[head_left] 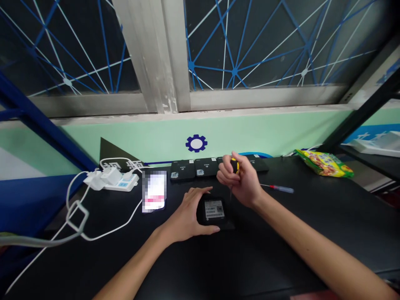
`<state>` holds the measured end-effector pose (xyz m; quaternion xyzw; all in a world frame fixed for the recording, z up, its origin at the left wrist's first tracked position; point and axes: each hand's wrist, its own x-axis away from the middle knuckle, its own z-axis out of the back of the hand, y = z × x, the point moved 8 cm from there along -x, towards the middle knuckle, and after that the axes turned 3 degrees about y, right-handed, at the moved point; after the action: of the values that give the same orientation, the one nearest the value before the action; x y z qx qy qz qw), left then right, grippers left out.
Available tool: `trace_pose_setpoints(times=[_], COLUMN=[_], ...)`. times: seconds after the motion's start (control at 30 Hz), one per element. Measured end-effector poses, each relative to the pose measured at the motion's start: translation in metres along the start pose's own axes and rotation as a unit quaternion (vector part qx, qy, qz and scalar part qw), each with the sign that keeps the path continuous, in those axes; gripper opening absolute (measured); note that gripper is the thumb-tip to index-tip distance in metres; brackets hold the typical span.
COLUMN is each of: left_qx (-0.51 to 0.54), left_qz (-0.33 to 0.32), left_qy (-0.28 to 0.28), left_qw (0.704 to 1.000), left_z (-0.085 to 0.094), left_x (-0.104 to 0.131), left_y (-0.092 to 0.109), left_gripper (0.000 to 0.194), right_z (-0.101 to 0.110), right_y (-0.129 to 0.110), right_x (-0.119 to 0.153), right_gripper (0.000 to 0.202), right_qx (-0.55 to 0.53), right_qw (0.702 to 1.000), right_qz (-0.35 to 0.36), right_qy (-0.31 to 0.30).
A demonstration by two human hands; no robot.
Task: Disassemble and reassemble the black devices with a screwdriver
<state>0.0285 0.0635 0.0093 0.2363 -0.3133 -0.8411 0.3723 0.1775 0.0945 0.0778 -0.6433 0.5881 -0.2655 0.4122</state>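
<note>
A small flat black device [214, 209] with a white printed label facing up lies on the dark table in front of me. My left hand [189, 214] holds it from the left side, thumb along the near edge and fingers at the far edge. Above its right side, my right hand [242, 179] is closed around a screwdriver [235, 165] with a yellow and black handle. Its thin shaft points down beside the device; whether the tip touches anything I cannot tell. A second screwdriver [281, 188], with a clear bluish handle and red collar, lies right of my right hand.
Several flat black boxes [182, 170] line the table's back edge, partly behind my right hand. A lit phone [154, 191] lies at left, beside a white power strip [121, 181] with plugs and looping cables [108, 235]. A yellow-green snack bag [326, 163] sits at back right.
</note>
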Motion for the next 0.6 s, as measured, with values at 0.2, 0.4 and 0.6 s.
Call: trace_pose_setpoints(times=[0.2, 0.4, 0.6], left_qx=[-0.012, -0.015, -0.029], left_qz=[0.005, 0.007, -0.011], left_qy=[-0.009, -0.014, -0.001], left_qw=[1.0, 1.0, 1.0], left_z=[-0.001, -0.002, -0.001], left_x=[-0.002, -0.001, -0.001], left_y=[0.001, 0.005, 0.007], left_gripper=[0.099, 0.099, 0.09], right_z=[0.011, 0.018, 0.01], right_y=[0.013, 0.021, 0.024], right_x=[-0.001, 0.004, 0.011], right_gripper=[0.051, 0.047, 0.03], right_qx=[-0.079, -0.07, -0.033], right_qw=[0.995, 0.995, 0.996], right_qz=[0.053, 0.043, 0.018], right_qy=[-0.036, -0.056, -0.085])
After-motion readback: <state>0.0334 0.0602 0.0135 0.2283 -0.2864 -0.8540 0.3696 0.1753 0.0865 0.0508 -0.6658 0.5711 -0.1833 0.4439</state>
